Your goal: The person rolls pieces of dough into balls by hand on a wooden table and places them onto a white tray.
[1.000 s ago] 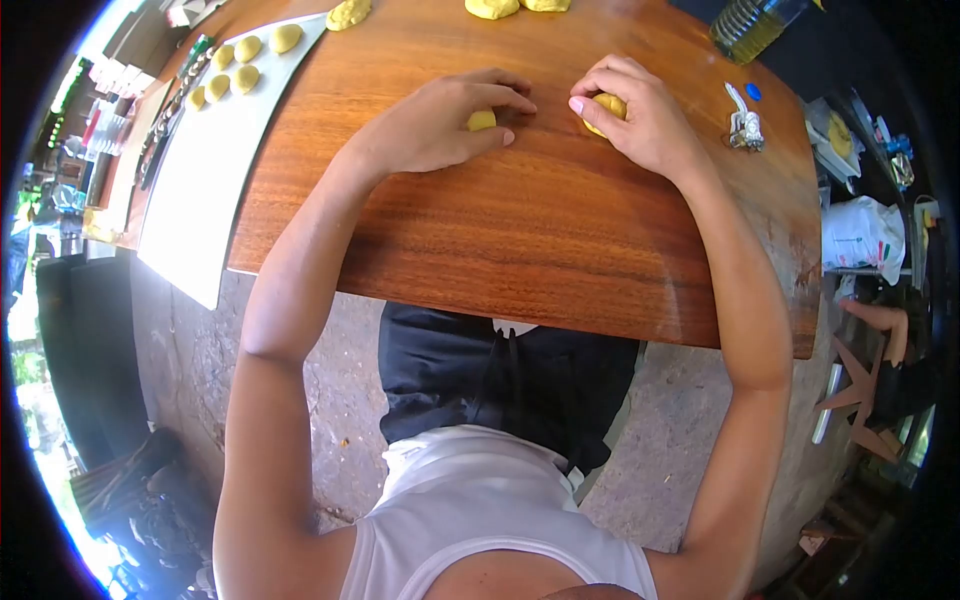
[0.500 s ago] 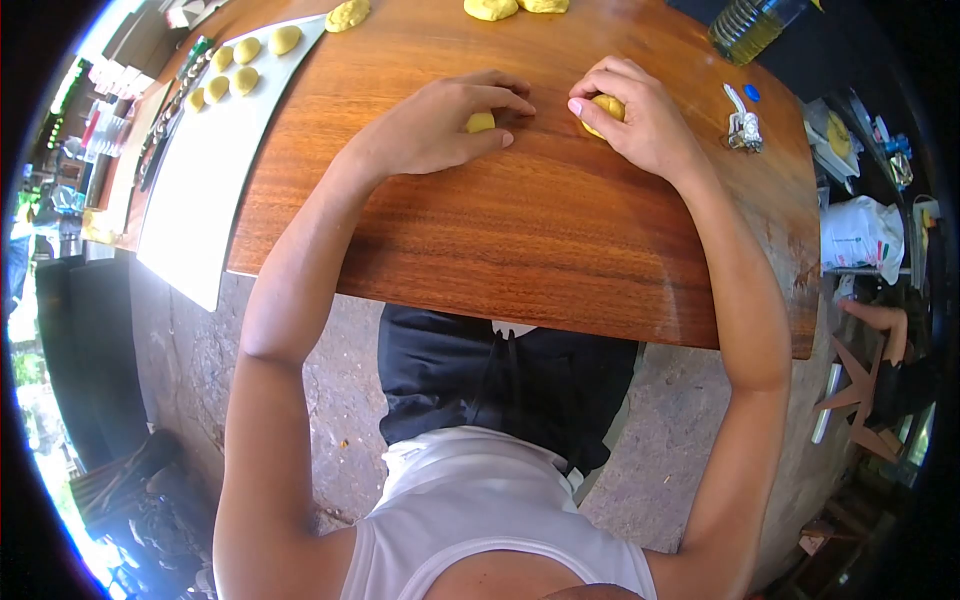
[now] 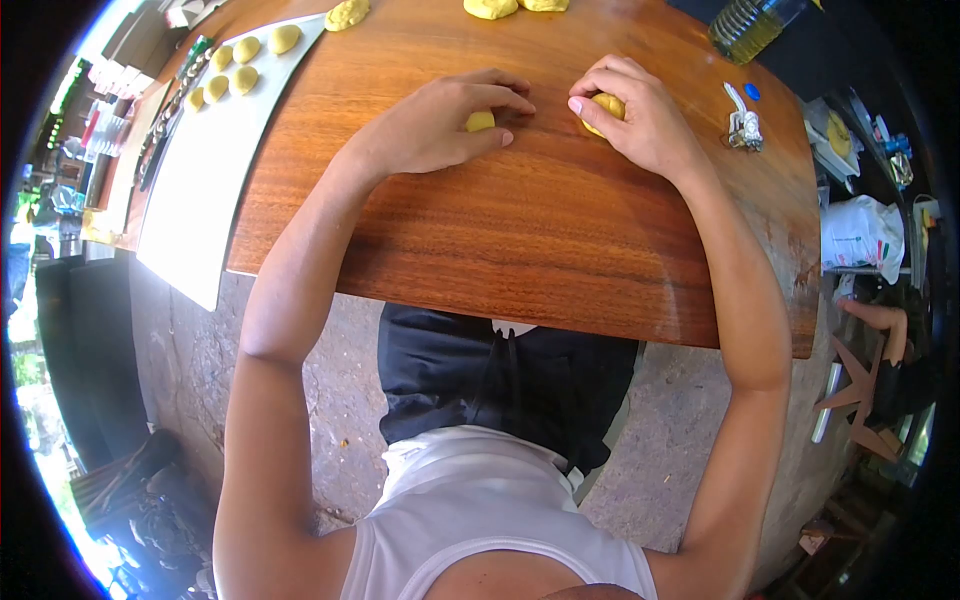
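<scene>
My left hand curves over a yellow dough ball on the wooden table. Its fingers and thumb wrap loosely round the dough, which shows only between them. To the right, my right hand is cupped over a second dough ball, thumb against its near side and fingers over the top. A white board at the left bears several smooth dough balls near its far end. Rougher dough lumps lie at the table's far side, one of them beside the board.
A bottle of yellow oil stands at the far right. Near it lie a blue cap and a crumpled white and silver item. A white plastic bag sits beyond the right edge. Another person's arm shows at far right.
</scene>
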`<state>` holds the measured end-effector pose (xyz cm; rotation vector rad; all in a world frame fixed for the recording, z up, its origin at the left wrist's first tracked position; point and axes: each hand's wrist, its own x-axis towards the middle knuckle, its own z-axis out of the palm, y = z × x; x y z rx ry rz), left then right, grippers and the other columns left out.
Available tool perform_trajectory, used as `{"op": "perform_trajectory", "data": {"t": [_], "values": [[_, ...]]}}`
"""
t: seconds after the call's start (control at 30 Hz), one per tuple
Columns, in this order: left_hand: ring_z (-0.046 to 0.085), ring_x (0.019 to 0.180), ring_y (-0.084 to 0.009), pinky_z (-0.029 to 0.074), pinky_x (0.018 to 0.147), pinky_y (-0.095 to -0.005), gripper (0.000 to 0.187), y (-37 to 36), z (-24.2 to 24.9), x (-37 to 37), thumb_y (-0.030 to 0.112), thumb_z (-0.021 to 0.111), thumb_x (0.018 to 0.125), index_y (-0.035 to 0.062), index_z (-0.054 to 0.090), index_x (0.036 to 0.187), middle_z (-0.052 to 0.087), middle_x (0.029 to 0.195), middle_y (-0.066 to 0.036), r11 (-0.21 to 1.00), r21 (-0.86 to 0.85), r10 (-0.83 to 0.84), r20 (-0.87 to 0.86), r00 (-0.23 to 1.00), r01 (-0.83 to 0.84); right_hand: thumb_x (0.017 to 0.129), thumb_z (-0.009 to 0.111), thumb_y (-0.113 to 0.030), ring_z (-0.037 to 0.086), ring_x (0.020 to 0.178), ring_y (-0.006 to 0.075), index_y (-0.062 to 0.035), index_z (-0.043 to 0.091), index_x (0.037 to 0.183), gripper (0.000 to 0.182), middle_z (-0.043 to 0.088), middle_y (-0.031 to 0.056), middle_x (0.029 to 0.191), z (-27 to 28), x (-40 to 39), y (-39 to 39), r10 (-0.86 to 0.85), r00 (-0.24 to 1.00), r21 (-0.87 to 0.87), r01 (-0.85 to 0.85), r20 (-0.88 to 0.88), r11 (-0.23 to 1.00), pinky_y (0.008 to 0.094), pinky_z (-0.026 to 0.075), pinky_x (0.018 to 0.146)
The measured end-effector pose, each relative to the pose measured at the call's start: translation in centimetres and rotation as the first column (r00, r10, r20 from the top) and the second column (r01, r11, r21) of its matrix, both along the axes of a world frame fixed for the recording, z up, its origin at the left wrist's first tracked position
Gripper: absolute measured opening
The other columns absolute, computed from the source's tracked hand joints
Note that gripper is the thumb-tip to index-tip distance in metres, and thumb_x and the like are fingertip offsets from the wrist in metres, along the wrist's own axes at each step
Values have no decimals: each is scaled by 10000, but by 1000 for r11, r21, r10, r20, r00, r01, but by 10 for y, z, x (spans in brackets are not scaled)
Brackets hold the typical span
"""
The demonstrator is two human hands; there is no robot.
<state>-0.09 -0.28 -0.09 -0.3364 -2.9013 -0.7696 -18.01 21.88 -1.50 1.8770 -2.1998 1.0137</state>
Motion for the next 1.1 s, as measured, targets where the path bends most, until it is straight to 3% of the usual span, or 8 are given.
{"op": "perform_trajectory", "data": {"t": [1.1], "values": [[559,1392,-337,420,1200,-433,399,3,0,1,157,699,968,80,691,1360,585,1523,-135,1000,-8,11,2,1000,-11,978,723,-227,655,954,307,-28,723,970,199,675,110,987,-2,-2,1,9,1000,2,-9,1,1000,412,525,855]]}}
